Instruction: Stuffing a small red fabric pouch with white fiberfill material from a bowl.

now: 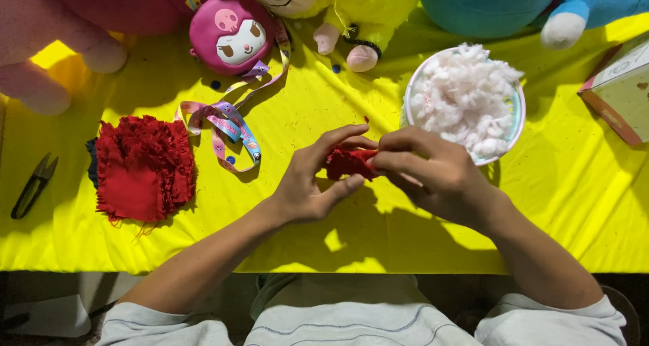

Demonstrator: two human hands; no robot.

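We look down on a yellow tabletop (338, 244). At its centre our left hand (312, 183) and right hand (433, 173) meet, both sets of fingers closed around a small red fabric piece (348, 163), held just above the cloth. Just beyond the right hand sits a white bowl (517, 109) of white stuffing (466, 96). To the left lies a stack of red fabric (142, 170), and near the edge, black snips (32, 187). A pink round pouch (231, 35) with a patterned strap (226, 123) lies at the far side, among plush toys (378, 8).
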